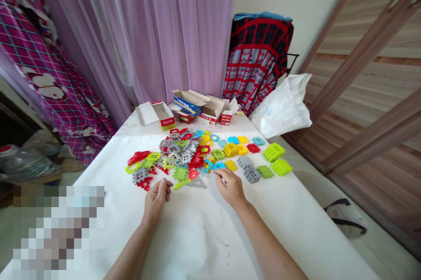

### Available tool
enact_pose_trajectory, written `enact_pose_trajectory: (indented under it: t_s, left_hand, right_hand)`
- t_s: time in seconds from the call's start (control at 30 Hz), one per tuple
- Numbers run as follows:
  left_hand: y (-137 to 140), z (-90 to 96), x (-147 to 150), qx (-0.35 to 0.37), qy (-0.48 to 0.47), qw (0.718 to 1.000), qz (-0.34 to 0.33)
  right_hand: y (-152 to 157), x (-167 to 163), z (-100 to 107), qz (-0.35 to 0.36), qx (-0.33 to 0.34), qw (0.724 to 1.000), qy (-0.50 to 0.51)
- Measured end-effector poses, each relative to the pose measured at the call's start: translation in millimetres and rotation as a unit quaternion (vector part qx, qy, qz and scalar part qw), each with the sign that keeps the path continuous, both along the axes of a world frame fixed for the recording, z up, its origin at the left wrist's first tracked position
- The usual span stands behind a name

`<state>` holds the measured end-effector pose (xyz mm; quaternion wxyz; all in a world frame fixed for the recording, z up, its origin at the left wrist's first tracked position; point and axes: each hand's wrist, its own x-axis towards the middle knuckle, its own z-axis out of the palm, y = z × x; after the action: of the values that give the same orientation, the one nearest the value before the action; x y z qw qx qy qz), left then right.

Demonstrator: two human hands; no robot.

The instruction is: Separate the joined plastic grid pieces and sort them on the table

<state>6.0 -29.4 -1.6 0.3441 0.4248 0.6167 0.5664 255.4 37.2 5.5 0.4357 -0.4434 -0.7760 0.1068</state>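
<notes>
Bright plastic pieces (184,157) lie heaped on the counter (187,236), straight ahead of the hands and mostly between them, the spread running longest from side to side. The left hand (157,199) is curled just short of the near edge. The right hand (229,186), fingers bent narrow, is nearer a blue piece (219,166). Whether either holds anything, I cannot tell.

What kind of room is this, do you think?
Likely a room in someone's home: long purple curtains, wood-panelled doors like a wardrobe's, and colourful plastic pieces spread on a white-topped table.
</notes>
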Motion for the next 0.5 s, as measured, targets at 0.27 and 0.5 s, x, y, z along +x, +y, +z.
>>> enact_pose_trajectory:
  t_s: [0.27, 0.5]
  left_hand:
    - [-1, -2.0, 0, -0.002, -0.009, 1.0, 0.021]
    - [2, -11.0, -1, -0.024, 0.026, 0.999, -0.018]
  right_hand:
    - [-18, -52, -24, 0.099, -0.013, 0.995, -0.009]
    - [-16, -47, -26, 0.094, -0.021, 0.995, 0.006]
